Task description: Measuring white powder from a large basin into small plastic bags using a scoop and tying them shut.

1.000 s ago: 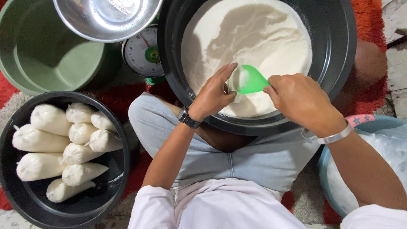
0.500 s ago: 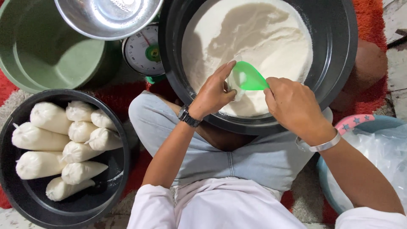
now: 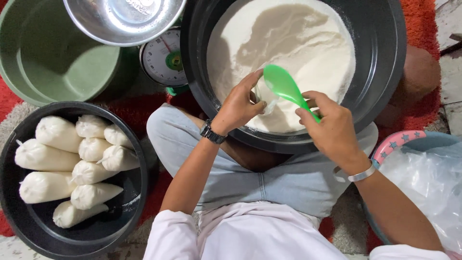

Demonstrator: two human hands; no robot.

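You sit on a red-orange rug (image 3: 423,103) spread over a pale floor (image 3: 452,62). On it rest a green tub (image 3: 48,62), a dial scale (image 3: 163,60), a black basin (image 3: 29,226) of filled white bags (image 3: 57,135), and a blue tub (image 3: 423,144).

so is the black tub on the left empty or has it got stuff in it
Not empty: the black tub holds about nine tied clear bags of white powder, lying on their sides, with bare floor showing at its lower edge.

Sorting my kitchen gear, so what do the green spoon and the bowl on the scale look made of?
The green spoon in the right hand looks like plastic: smooth, slightly translucent. The bowl looks like polished steel, given its mirror-like reflections.
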